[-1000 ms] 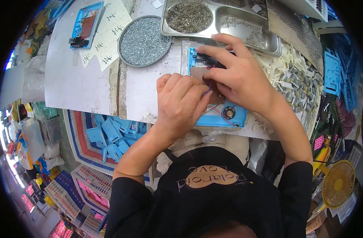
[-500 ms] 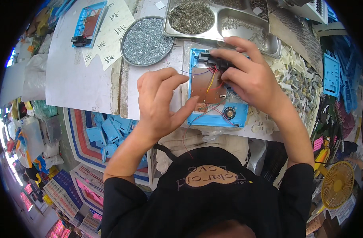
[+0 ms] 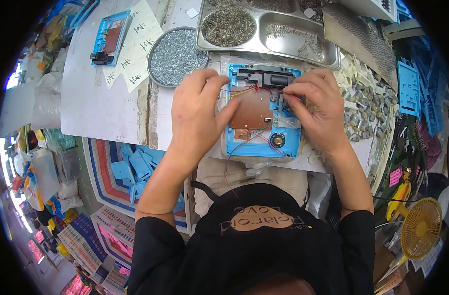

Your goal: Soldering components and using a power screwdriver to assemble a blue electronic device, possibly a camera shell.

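Note:
A light-blue plastic housing [image 3: 249, 149] lies in front of me on the table. Inside it sit a brown circuit board [image 3: 249, 112], a small round speaker [image 3: 277, 140] and, along the far edge, a black plastic part [image 3: 278, 79]. Thin wires [image 3: 241, 92], among them yellow and blue ones, fan out to the left over the board. My left hand [image 3: 196, 112] hovers at the housing's left edge near these wire ends, thumb and fingers apart. At the right side, my right hand [image 3: 322, 109] pinches a red wire [image 3: 277, 90] just below the black part.
Silver screws [image 3: 178, 56] fill a round dish beyond my left hand. A steel compartment tray [image 3: 258, 43] with springs stands behind the housing. Small white and grey parts [image 3: 364, 103] are heaped at right. Another blue housing [image 3: 111, 37] lies far left. A yellow fan [image 3: 421, 228] stands lower right.
My right hand has left the black part, which now lies along the housing's far edge, and pinches a red wire. My left hand has stayed beside the left edge.

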`<act>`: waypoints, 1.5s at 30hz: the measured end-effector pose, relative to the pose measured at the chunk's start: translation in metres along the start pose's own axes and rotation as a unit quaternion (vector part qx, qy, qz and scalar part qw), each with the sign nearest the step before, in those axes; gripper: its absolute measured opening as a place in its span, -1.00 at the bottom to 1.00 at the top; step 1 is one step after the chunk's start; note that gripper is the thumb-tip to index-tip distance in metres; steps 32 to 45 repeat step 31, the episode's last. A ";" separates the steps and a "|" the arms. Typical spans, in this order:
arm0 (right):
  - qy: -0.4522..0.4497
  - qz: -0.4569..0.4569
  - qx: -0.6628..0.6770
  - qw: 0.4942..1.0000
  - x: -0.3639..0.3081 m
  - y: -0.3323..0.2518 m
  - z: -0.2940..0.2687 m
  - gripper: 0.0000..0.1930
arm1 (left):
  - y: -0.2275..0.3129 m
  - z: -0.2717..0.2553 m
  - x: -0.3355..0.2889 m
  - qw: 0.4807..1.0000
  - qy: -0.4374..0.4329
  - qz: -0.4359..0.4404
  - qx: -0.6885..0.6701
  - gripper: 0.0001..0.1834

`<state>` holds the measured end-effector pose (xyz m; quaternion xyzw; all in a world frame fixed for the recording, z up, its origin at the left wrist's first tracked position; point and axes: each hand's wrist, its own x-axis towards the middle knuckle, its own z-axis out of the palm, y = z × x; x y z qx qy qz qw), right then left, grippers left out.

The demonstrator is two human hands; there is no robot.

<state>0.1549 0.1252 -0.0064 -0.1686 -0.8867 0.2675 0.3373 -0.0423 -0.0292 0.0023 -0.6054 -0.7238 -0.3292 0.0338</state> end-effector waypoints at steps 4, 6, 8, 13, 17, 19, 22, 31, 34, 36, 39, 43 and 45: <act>-0.021 -0.060 -0.020 0.998 0.000 -0.004 0.000 -0.74 | -0.006 0.000 -0.012 0.996 -0.081 0.030 0.026 -0.82; -0.040 -0.087 -0.041 0.995 0.000 -0.014 0.001 -0.76 | -0.001 -0.001 -0.008 0.994 -0.099 0.043 0.020 -0.88; -0.056 -0.102 -0.059 0.991 -0.001 -0.025 0.007 -0.79 | 0.008 0.001 0.004 0.994 -0.072 0.081 -0.034 -0.89; -0.071 -0.103 -0.091 0.988 -0.008 -0.036 0.020 -0.83 | 0.021 0.017 0.029 0.977 -0.072 0.062 -0.189 -0.90; -0.074 -0.086 -0.089 0.990 -0.019 -0.047 0.011 -0.76 | 0.026 0.034 0.040 0.947 -0.129 -0.009 -0.294 -0.90; -0.099 -0.063 -0.021 0.993 -0.027 -0.050 -0.007 -0.69 | 0.030 0.039 0.040 0.945 -0.135 -0.014 -0.298 -0.90; -0.090 0.004 0.023 0.996 -0.045 -0.036 -0.074 -0.65 | 0.035 0.038 0.037 0.956 -0.123 -0.002 -0.267 -0.90; 0.523 0.394 0.271 0.705 -0.209 0.108 -0.276 -0.50 | 0.046 0.038 0.030 0.971 -0.137 0.072 -0.180 -0.88; 0.523 0.394 0.271 0.705 -0.209 0.108 -0.276 -0.50 | 0.046 0.038 0.030 0.971 -0.137 0.072 -0.180 -0.88; 0.523 0.394 0.271 0.705 -0.209 0.108 -0.276 -0.50 | 0.046 0.038 0.030 0.971 -0.137 0.072 -0.180 -0.88; 0.523 0.394 0.271 0.705 -0.209 0.108 -0.276 -0.50 | 0.046 0.038 0.030 0.971 -0.137 0.072 -0.180 -0.88; 0.523 0.394 0.271 0.705 -0.209 0.108 -0.276 -0.50 | 0.046 0.038 0.030 0.971 -0.137 0.072 -0.180 -0.88; 0.523 0.394 0.271 0.705 -0.209 0.108 -0.276 -0.50 | 0.046 0.038 0.030 0.971 -0.137 0.072 -0.180 -0.88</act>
